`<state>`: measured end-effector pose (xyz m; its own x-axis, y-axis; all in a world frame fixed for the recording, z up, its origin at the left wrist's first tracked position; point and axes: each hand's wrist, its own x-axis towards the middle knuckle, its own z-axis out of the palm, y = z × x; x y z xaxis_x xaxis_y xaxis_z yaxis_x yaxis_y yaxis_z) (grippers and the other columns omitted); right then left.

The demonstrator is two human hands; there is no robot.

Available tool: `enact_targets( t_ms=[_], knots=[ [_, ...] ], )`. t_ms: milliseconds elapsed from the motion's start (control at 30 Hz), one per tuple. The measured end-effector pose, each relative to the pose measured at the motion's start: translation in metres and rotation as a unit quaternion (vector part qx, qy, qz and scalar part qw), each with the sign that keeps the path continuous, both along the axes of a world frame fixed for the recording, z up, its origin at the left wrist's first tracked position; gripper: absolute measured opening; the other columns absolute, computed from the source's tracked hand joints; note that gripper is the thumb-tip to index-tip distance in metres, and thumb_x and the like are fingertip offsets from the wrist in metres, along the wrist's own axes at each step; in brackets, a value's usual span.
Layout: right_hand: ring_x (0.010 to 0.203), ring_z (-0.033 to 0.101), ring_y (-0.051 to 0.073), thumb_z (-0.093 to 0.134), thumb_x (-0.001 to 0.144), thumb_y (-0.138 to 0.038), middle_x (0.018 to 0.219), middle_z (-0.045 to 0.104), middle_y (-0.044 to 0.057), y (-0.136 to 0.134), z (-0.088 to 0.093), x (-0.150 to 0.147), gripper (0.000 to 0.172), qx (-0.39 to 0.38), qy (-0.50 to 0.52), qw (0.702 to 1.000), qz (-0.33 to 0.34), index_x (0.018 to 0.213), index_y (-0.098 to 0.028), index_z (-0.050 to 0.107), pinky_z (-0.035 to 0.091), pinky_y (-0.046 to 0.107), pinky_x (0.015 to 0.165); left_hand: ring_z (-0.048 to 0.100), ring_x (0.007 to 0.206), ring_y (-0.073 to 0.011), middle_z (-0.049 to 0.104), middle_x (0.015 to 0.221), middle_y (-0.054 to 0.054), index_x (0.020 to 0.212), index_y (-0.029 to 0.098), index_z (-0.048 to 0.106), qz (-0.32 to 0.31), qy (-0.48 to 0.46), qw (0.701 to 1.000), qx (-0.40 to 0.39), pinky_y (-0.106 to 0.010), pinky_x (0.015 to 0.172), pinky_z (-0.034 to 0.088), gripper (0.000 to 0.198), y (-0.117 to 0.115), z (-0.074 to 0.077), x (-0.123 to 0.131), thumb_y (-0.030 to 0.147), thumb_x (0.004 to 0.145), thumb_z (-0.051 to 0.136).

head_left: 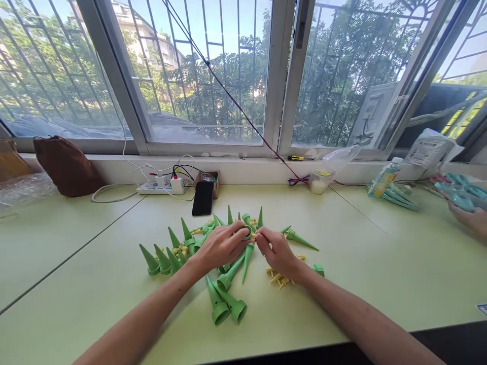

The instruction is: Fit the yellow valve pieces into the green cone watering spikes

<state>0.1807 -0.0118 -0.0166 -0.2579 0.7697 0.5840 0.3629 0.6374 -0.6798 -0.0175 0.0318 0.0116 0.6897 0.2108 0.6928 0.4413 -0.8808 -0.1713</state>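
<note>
My left hand is closed around a green plastic plant-watering spike, its round open end facing me. Close beside it, my right hand pinches a small yellow plastic piece at the spike's opening; the fingers partly cover it. More green spikes lie in front of and under my left hand. To the left, several spikes stand point-up on their wide ends. Loose yellow pieces lie beneath my right forearm, near a green cap.
Along the windowsill side are a power strip, a black phone leaning on a small box, a brown bag, a plastic cup and a bottle. At far right another person's hand is by teal objects.
</note>
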Motion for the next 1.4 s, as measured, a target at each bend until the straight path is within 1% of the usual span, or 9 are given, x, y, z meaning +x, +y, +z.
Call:
enact_targets(
  t_ms=[133,300,433,533,700,833,900,1133,1400],
  knots=[
    [0.053,0.038,0.012,0.031,0.103,-0.041,0.061,0.045,-0.003,0.001,-0.002,0.002,0.039,0.006,-0.005,1.0,-0.027,0.071,-0.022,0.039,0.032,0.025,0.056,0.055,0.062,-0.0111,0.06,0.087,-0.006,0.095,0.018,0.056,-0.008,-0.015,1.0,-0.023,-0.022,0.054,0.039,0.014,-0.005,-0.001,0.005,0.029,0.098,0.047],
    [0.05,0.033,0.011,0.028,0.103,-0.042,0.056,0.037,-0.004,0.006,-0.006,0.004,0.044,0.041,-0.014,0.997,-0.059,0.064,-0.022,0.033,0.027,0.026,0.053,0.056,0.065,-0.012,0.059,0.088,-0.006,0.096,0.018,0.055,-0.013,-0.025,0.998,-0.061,-0.022,0.055,0.039,0.015,-0.011,-0.001,0.011,0.028,0.1,0.045],
    [0.05,0.032,0.011,0.027,0.103,-0.043,0.054,0.035,-0.004,0.009,-0.009,0.003,0.046,0.029,-0.014,0.997,-0.064,0.062,-0.022,0.032,0.027,0.027,0.052,0.058,0.069,-0.0129,0.06,0.091,-0.006,0.094,0.018,0.055,-0.021,-0.037,0.994,-0.101,-0.023,0.058,0.042,0.015,-0.01,-0.001,0.012,0.027,0.099,0.045],
    [0.051,0.034,0.011,0.028,0.103,-0.045,0.055,0.038,-0.004,0.01,-0.01,0.003,0.047,0.006,0.002,0.998,-0.058,0.063,-0.022,0.035,0.029,0.026,0.052,0.059,0.07,-0.0137,0.061,0.095,-0.008,0.099,0.018,0.054,-0.016,-0.033,0.992,-0.12,-0.023,0.059,0.043,0.013,-0.009,-0.002,0.012,0.027,0.099,0.045],
    [0.051,0.037,0.011,0.031,0.103,-0.044,0.057,0.042,-0.004,0.008,-0.005,0.005,0.042,-0.017,0.027,0.998,-0.059,0.07,-0.021,0.042,0.032,0.025,0.053,0.062,0.074,-0.016,0.062,0.103,-0.011,0.107,0.017,0.053,-0.002,-0.011,0.991,-0.135,-0.025,0.061,0.045,0.015,-0.008,-0.002,0.012,0.024,0.099,0.043],
    [0.053,0.043,0.012,0.037,0.101,-0.043,0.06,0.049,-0.004,0.006,0.001,0.007,0.03,-0.015,0.032,0.998,-0.053,0.086,-0.021,0.051,0.037,0.024,0.055,0.061,0.071,-0.0152,0.061,0.102,-0.01,0.109,0.017,0.053,0.004,-0.011,0.991,-0.131,-0.024,0.059,0.045,0.016,-0.007,-0.002,0.012,0.024,0.099,0.041],
    [0.054,0.046,0.012,0.04,0.1,-0.042,0.063,0.052,-0.003,0.006,0.002,0.008,0.027,-0.007,0.031,0.998,-0.049,0.09,-0.02,0.052,0.039,0.024,0.056,0.06,0.07,-0.0148,0.061,0.1,-0.01,0.109,0.017,0.053,0.008,-0.014,0.991,-0.132,-0.024,0.06,0.045,0.017,-0.007,-0.002,0.012,0.025,0.099,0.041],
    [0.051,0.042,0.013,0.042,0.099,-0.04,0.058,0.048,-0.003,0.008,0.0,0.007,0.027,-0.004,0.024,0.997,-0.075,0.083,-0.021,0.051,0.036,0.025,0.054,0.058,0.068,-0.0139,0.06,0.1,-0.009,0.107,0.018,0.053,-0.005,-0.037,0.983,-0.181,-0.024,0.061,0.044,0.015,-0.007,-0.003,0.013,0.023,0.099,0.041],
    [0.052,0.035,0.012,0.04,0.1,-0.037,0.059,0.044,-0.004,0.008,0.002,0.008,0.031,0.021,0.002,0.996,-0.086,0.074,-0.021,0.045,0.032,0.025,0.055,0.057,0.069,-0.0137,0.06,0.101,-0.009,0.104,0.018,0.053,-0.015,-0.034,0.982,-0.185,-0.024,0.063,0.044,0.015,-0.009,-0.003,0.014,0.027,0.101,0.041]
  ],
)
